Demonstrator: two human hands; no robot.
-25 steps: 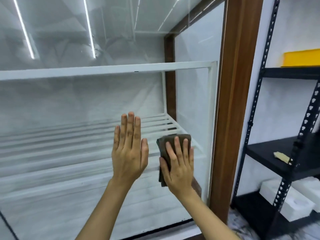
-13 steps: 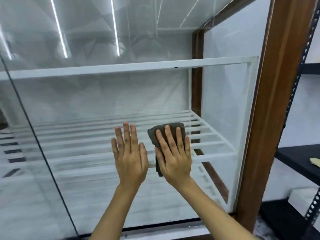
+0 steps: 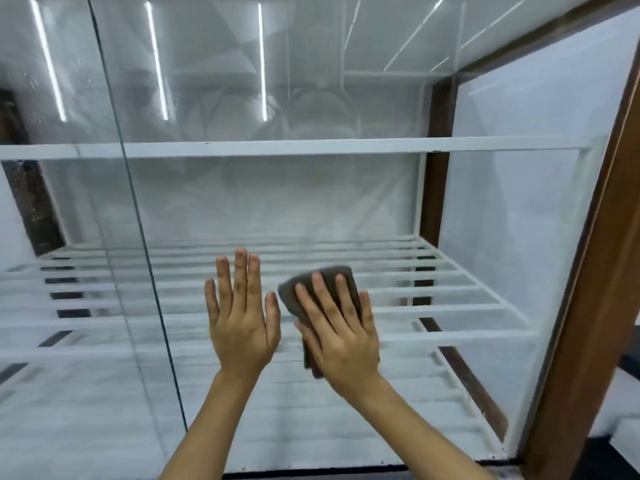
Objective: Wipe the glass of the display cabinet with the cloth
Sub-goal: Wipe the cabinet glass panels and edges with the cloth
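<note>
The display cabinet's glass front (image 3: 311,202) fills most of the head view, with white slatted shelves (image 3: 450,292) behind it. My right hand (image 3: 339,327) lies flat on a folded dark brown cloth (image 3: 332,275) and presses it against the glass, low and right of centre. My left hand (image 3: 240,313) rests flat on the glass just left of the cloth, fingers up and slightly apart, holding nothing. The cloth's lower part is hidden under my right palm.
A dark seam between two glass panes (image 3: 138,237) runs down the left side. The brown wooden frame (image 3: 588,306) of the cabinet stands at the right edge. A white crossbar (image 3: 311,147) spans the cabinet above my hands.
Both hands and the cloth have slid leftward across the glass, away from the wooden frame. The view has turned left, so the pane seam has come in and the black rack has left.
</note>
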